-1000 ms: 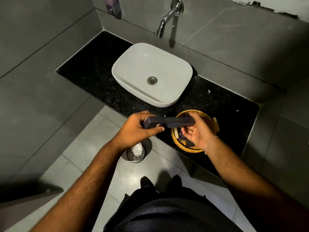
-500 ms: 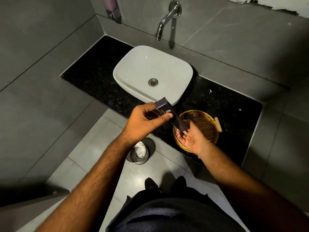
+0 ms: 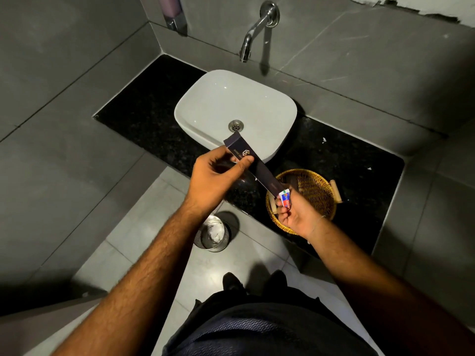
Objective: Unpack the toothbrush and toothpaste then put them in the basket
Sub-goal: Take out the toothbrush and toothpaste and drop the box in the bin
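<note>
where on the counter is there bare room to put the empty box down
Bare black counter left of the sink, and right of the basket toward the wall. Crowded between sink and basket, where both hands work.

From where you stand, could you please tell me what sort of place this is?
Most likely a bathroom: a white basin on a black counter, a wall-mounted tap above it, and grey tiled walls.

Grey tiled walls (image 3: 359, 60) & floor (image 3: 144, 227); black granite counter (image 3: 347, 155) w/ white basin (image 3: 231, 104), chrome tap (image 3: 254, 29) above (dim light).
</note>
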The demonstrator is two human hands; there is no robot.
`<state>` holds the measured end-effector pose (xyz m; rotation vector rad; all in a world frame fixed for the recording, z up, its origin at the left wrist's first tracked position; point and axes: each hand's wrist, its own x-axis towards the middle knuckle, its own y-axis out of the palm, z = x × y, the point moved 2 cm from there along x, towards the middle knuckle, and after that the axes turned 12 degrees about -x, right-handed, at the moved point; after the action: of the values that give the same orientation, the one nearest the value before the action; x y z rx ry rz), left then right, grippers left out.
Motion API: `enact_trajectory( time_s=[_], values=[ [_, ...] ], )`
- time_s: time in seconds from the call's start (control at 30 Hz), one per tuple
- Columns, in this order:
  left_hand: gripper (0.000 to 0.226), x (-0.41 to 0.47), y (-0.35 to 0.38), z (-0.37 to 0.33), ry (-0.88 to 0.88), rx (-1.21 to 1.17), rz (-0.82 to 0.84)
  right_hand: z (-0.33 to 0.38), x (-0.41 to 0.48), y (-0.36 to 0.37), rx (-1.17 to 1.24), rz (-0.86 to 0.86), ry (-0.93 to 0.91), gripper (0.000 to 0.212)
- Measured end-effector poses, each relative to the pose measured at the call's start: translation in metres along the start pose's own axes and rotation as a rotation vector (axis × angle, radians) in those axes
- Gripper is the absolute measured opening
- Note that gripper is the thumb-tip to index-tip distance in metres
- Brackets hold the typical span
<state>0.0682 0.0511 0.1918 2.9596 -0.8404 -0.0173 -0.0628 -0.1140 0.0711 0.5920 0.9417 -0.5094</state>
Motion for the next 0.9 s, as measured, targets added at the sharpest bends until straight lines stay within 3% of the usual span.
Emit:
enact_trajectory(
  time_s=[0.13,0.3,0.5,0.63,0.83,0.9],
  values=[
    [0.025,0.000,-0.002,0.004,-0.028,-0.010,-0.032,0.003,0.002,-0.004,-0.117,-0.055,-0.041,0.051],
    [0.033,0.002,-0.010,0.007,-0.111,-0.062,-0.119,0.011,0.008,-0.021,-0.192,-0.244,-0.120,0.041],
    [0.043,0.000,-0.029,0.008,-0.127,-0.194,-0.175,0.012,0.015,-0.043,-0.225,-0.313,-0.089,0.040],
    [0.020,-0.003,-0.045,0.019,-0.164,-0.260,-0.262,0.005,0.019,-0.050,-0.167,-0.350,-0.069,0.039],
    [0.002,-0.021,-0.086,0.070,-0.475,-0.439,-0.348,0.002,0.023,-0.048,-0.186,-0.403,-0.097,0.037],
    [0.014,-0.035,-0.099,0.090,-0.592,-0.451,-0.382,0.003,0.023,-0.043,-0.223,-0.400,-0.120,0.036]
  ],
)
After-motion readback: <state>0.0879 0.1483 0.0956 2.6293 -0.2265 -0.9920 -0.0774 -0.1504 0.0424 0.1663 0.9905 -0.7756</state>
